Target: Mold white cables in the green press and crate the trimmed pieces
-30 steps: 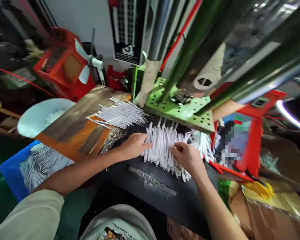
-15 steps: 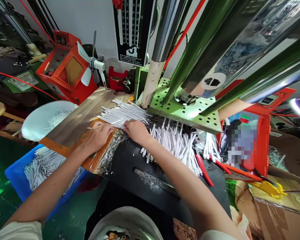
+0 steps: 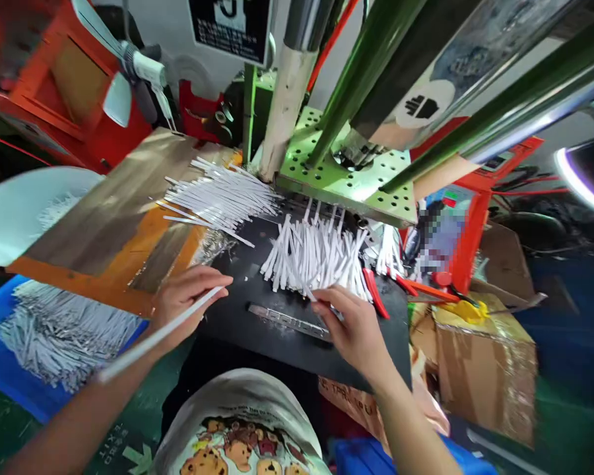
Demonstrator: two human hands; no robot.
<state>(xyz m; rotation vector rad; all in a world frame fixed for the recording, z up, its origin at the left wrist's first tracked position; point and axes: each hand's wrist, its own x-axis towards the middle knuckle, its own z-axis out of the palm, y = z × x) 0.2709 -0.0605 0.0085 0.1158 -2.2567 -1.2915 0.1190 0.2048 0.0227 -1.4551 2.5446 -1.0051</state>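
Observation:
My left hand (image 3: 185,307) is closed in a pinch on one end of a thin white strip (image 3: 153,342), which slants down to the left over my forearm. My right hand (image 3: 354,326) pinches the near end of a white strip at the front edge of a bunch of white strips (image 3: 314,254) on the black table (image 3: 287,356). A second pile of loose white strips (image 3: 222,194) lies farther off, partly on the wooden board (image 3: 99,211). In front of the bunch, a narrow metal bar (image 3: 290,323) lies flat between my hands.
A green perforated press plate (image 3: 346,178) on thick columns stands behind the bunch. Red-handled pliers (image 3: 376,293) lie to its right. At left are a blue bin (image 3: 10,389) full of strips, a white bowl (image 3: 10,211) and a small fan (image 3: 129,63). Cardboard boxes (image 3: 485,369) stand at right.
Both hands have drawn back from the pile on the board toward me. The left brings a strip along; the right has moved right to the bunch. The view has shifted right and down.

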